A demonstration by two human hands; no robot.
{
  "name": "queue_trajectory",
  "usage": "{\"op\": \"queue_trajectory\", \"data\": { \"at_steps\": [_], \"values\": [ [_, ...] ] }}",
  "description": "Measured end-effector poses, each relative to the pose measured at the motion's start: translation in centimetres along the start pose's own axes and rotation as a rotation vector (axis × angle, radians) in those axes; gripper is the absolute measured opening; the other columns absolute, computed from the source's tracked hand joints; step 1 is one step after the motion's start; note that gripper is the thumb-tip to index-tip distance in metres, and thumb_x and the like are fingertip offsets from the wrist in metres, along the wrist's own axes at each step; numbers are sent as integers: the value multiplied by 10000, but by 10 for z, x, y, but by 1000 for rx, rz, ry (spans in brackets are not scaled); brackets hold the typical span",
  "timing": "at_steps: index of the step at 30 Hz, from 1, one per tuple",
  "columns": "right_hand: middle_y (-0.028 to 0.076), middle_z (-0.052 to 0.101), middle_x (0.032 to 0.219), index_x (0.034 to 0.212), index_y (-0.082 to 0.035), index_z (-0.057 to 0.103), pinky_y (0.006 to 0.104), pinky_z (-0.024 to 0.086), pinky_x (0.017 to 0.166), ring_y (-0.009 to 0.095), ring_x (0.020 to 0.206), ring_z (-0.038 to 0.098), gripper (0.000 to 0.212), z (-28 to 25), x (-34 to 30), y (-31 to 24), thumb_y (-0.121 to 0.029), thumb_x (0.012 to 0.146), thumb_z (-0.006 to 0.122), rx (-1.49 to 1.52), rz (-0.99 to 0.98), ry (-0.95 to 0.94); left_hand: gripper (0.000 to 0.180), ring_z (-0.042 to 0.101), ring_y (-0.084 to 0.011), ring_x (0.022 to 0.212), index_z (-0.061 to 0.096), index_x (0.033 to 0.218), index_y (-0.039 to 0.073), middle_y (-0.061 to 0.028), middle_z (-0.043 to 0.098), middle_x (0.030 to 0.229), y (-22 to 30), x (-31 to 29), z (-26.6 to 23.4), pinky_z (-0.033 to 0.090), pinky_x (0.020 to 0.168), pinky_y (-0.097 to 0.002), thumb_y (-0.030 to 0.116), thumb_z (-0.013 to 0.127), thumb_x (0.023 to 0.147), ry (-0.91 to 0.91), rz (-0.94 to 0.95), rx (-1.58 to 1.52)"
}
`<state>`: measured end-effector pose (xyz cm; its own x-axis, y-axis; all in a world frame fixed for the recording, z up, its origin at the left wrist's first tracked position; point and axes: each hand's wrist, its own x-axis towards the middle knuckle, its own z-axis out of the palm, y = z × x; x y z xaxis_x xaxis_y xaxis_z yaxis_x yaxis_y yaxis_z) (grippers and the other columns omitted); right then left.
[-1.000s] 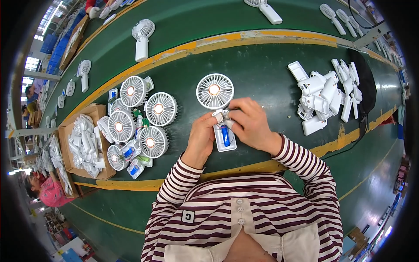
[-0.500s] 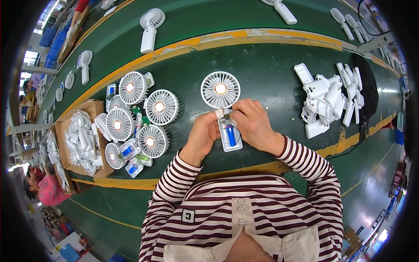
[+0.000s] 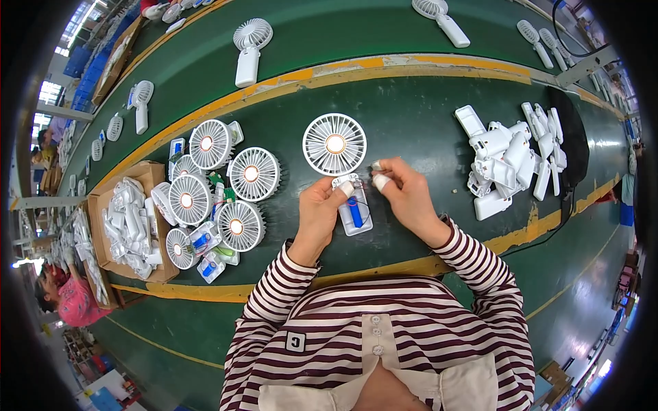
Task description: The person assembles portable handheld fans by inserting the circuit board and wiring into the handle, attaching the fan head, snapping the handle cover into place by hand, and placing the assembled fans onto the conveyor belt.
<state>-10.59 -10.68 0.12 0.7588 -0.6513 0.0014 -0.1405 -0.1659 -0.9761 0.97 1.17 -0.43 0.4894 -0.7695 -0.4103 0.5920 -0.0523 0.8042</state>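
Observation:
A white handheld fan [image 3: 319, 154] lies on the green bench before me, its round grille away from me and its opened handle [image 3: 358, 230] toward me. Inside the handle shell sits a blue cylindrical battery [image 3: 356, 212] with thin wires. My left hand [image 3: 314, 218] grips the top of the handle, with its white-covered thumb pressed over the part just below the grille. To the right of the handle, my right hand [image 3: 411, 204] is apart from the fan. White covers show on its thumb and index finger, which are separated with nothing visible between them.
Several opened fans [image 3: 251, 174] are heaped on the left, beside a cardboard box [image 3: 164, 271] of white parts. White handle shells [image 3: 504, 154] are piled at the right. Beyond the yellow edge [image 3: 384, 63], finished-looking fans [image 3: 248, 61] lie on a green belt.
My right hand has let go of the fan and drawn back to the right. The held fan has shifted slightly left, and my left thumb now lies across the handle's top. Fans on the belt have moved right.

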Motion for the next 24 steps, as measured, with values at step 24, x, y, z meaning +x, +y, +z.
{"op": "queue_trajectory", "data": {
  "at_steps": [24],
  "values": [
    [35, 543, 547, 649, -14, 575, 221, 340, 362, 92, 402, 456, 124, -9, 12, -24, -81, 749, 605, 493, 766, -260, 210, 516, -49, 722, 566, 1023, -38, -11, 614, 844, 1, -15, 12, 424, 634, -193, 17, 575, 821, -1, 439, 350]
  ]
}}
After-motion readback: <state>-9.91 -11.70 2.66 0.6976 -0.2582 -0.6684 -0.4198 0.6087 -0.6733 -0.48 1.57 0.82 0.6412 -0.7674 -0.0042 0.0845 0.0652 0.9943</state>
